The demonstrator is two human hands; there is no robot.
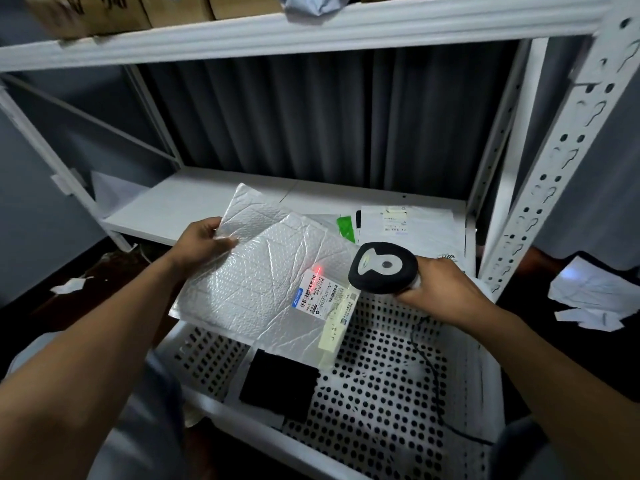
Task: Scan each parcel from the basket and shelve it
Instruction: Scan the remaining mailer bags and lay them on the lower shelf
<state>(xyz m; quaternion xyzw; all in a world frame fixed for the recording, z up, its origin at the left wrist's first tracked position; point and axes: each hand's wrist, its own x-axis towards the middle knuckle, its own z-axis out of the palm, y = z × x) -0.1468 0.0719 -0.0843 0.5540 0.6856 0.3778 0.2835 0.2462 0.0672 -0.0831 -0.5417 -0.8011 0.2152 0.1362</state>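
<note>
My left hand grips the upper left edge of a white bubble-mailer parcel, holding it flat above the white perforated basket. My right hand holds a black and white barcode scanner just right of the parcel. A red scan light falls on the parcel's shipping label. Inside the basket lies a black parcel. The scanner's black cable runs down across the basket.
The lower white shelf holds flat white parcels and a green one at its right end. Cardboard boxes sit on the upper shelf. A perforated upright post stands at right. Papers lie on the floor.
</note>
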